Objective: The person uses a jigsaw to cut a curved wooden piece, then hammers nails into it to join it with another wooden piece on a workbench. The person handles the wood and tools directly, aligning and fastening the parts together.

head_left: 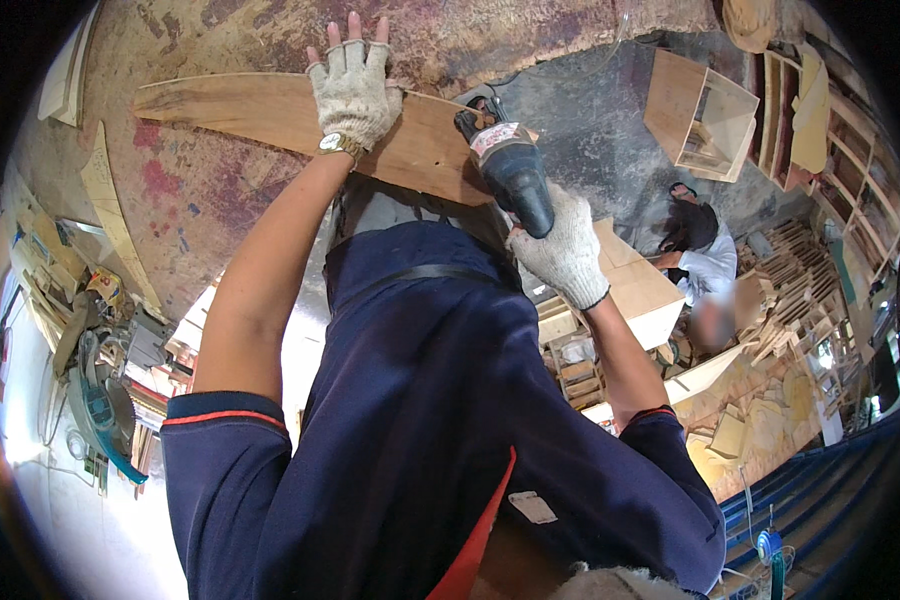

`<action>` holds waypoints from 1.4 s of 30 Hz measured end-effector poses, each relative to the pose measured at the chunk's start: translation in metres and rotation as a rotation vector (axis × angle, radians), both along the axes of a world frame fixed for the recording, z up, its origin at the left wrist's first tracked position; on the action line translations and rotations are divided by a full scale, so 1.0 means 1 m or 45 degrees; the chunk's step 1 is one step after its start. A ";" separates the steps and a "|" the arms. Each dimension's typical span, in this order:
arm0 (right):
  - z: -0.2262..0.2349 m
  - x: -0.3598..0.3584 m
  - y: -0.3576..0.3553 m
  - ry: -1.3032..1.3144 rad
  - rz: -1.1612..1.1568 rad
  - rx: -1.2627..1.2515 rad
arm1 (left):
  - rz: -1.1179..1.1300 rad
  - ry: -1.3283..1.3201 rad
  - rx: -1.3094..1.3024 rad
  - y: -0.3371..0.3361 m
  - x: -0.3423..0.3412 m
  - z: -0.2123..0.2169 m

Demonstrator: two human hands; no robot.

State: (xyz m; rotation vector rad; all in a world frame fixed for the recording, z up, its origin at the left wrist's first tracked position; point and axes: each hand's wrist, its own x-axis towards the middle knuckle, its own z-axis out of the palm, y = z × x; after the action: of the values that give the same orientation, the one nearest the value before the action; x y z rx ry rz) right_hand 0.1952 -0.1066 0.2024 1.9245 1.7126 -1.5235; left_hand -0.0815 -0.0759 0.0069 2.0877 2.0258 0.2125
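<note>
Navy shirt point(410, 400); L hand point(357, 105) splayed on board point(430, 150); R hand point(563, 250) curled round pwr tool point(516, 180).

Grey floor point(595, 115) (patchy), wooden frames point(860, 150) right, glare point(110, 545) lower left

The wooden board point(430, 145) lies along the near side of the surface point(190, 180), the left hand point(355, 95) on its middle. At its right end sits the power tool point(515, 175), in the right hand point(565, 250). A wooden strip point(115, 215) lies left of the board, a circular saw point(115, 410) nearer. Right, a wooden box point(675, 95) stands far on the floor point(610, 110), a person point(710, 255) nearer.
</note>
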 end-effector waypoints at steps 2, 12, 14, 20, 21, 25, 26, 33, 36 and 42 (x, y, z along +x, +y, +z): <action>0.000 0.000 0.001 0.012 -0.011 0.014 | -0.008 0.008 -0.020 0.000 0.000 0.000; -0.007 0.001 0.001 0.057 -0.020 0.066 | -0.006 0.034 -0.087 0.002 0.000 0.003; -0.007 0.003 0.001 0.019 -0.063 0.011 | -0.001 0.024 -0.043 0.002 0.002 0.003; -0.008 -0.006 0.004 0.062 -0.091 0.093 | 0.026 0.111 -0.181 0.006 0.004 0.014; -0.007 -0.006 0.005 0.107 -0.127 0.105 | 0.028 0.084 -0.164 0.006 0.004 0.016; -0.006 -0.005 0.004 0.125 -0.055 0.217 | 0.041 0.122 -0.173 0.005 0.007 0.020; -0.006 -0.004 0.003 0.115 -0.054 0.211 | 0.045 0.116 -0.149 0.004 0.008 0.020; -0.013 0.015 -0.005 0.095 -0.152 0.372 | 0.127 0.055 0.173 -0.002 0.005 0.008; -0.006 0.040 -0.018 0.074 -0.278 0.437 | 0.632 -0.029 0.147 -0.010 0.008 0.007; 0.006 0.097 -0.056 -0.230 -0.493 0.528 | 1.706 -0.113 -0.091 -0.012 0.003 0.032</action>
State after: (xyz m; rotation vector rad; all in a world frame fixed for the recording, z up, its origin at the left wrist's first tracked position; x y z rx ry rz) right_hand 0.2917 -0.1630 0.2081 2.6382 1.7556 -1.0991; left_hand -0.0785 -0.0881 0.0392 0.3606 2.9033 0.3937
